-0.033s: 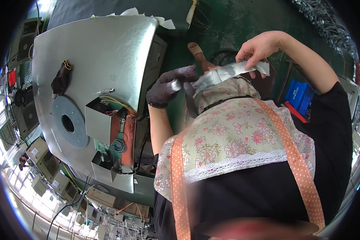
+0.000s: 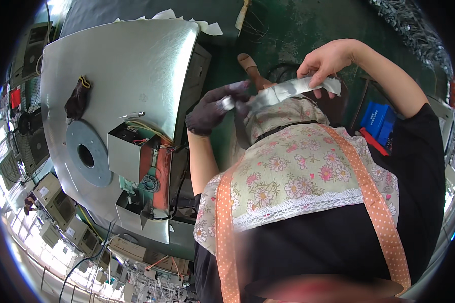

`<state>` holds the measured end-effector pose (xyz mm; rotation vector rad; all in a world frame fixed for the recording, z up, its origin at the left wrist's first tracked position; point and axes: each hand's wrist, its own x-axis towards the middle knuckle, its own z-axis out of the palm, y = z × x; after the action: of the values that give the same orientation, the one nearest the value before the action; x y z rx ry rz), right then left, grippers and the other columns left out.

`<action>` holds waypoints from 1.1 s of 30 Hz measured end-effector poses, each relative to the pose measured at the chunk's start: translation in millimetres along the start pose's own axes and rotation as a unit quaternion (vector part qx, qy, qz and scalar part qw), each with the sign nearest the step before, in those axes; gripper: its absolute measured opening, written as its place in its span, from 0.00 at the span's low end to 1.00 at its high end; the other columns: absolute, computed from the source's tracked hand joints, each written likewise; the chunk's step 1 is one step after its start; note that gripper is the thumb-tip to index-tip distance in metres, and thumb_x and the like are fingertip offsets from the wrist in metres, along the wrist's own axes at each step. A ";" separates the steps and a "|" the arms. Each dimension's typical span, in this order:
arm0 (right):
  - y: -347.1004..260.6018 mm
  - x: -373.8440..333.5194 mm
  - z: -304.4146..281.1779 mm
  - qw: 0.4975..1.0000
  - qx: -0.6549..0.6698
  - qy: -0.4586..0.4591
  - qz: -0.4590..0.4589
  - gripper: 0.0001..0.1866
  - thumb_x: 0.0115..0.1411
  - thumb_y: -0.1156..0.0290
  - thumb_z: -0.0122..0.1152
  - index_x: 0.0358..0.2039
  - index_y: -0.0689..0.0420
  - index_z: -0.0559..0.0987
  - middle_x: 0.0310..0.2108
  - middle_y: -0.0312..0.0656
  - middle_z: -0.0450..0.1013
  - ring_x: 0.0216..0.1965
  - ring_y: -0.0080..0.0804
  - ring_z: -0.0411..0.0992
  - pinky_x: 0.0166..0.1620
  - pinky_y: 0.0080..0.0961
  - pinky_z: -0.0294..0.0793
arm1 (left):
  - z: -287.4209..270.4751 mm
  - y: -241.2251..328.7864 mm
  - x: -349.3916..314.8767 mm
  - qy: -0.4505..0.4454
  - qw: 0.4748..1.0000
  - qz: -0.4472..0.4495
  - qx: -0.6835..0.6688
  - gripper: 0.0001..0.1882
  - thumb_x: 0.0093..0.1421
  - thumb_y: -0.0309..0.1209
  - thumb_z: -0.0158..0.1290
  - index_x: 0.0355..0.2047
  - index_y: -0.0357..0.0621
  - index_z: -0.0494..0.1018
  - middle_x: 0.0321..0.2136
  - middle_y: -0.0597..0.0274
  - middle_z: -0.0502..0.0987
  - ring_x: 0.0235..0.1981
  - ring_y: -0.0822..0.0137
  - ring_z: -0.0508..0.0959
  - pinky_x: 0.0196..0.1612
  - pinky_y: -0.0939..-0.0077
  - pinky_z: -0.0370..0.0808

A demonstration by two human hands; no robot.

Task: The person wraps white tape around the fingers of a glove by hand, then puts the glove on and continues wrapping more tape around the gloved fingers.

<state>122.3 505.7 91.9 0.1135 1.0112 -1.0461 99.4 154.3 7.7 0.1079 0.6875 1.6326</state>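
Note:
My right hand (image 2: 324, 65), bare, pinches a crinkled whitish strip (image 2: 288, 92) between thumb and fingers near its right end. The strip stretches leftward above my lap, and its left end reaches the fingers of my left hand (image 2: 212, 110). A dark glove covers that hand. Its fingers are apart and partly blurred, one of them stretched toward the strip, and a white patch shows on a fingertip. Whether the strip's left end is fixed to the glove or only touches it, I cannot tell.
At left a metal-topped table (image 2: 136, 65) carries a dark glove (image 2: 77, 99), a grey ring-shaped disc (image 2: 88, 154), a small metal tool (image 2: 133, 115) and an open metal box (image 2: 129, 151) with wires. Blue bins (image 2: 378, 121) stand at right. Tinsel-like scrap (image 2: 409, 30) lies at upper right.
My gloved left hand has turned slightly and shifted a little right, with its white-tipped finger moving toward the strip. My right hand stays almost in place, still pinching the strip.

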 end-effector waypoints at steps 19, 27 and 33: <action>46.3 83.7 -8.8 0.950 0.271 0.132 -0.082 0.32 0.66 0.72 0.47 0.67 0.63 0.49 0.45 0.52 0.74 0.39 0.43 0.78 0.43 0.34 0.80 | 7.6 -35.6 33.2 0.245 0.922 -0.212 0.211 0.30 0.66 0.53 0.44 0.61 0.48 0.66 0.48 0.59 0.77 0.49 0.66 0.76 0.56 0.69 0.65; 13.3 105.4 9.6 0.930 0.300 0.019 -0.213 0.28 0.66 0.70 0.50 0.64 0.61 0.56 0.47 0.51 0.75 0.41 0.39 0.78 0.43 0.35 0.80 | -3.5 -68.1 61.2 0.166 0.954 -0.063 -0.243 0.44 0.59 0.65 0.36 0.57 0.35 0.65 0.52 0.53 0.72 0.51 0.58 0.72 0.58 0.66 0.64; 11.0 112.9 18.5 0.957 0.219 0.030 -0.190 0.30 0.64 0.67 0.54 0.63 0.61 0.58 0.48 0.47 0.73 0.40 0.35 0.78 0.40 0.31 0.81 | -6.3 -53.6 67.4 0.136 0.942 0.159 -0.264 0.40 0.61 0.56 0.48 0.60 0.34 0.60 0.53 0.49 0.71 0.54 0.56 0.71 0.60 0.59 0.65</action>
<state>155.7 427.0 15.0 0.3232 0.8581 -1.6210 130.1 215.8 -44.7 -0.4228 0.4267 2.1171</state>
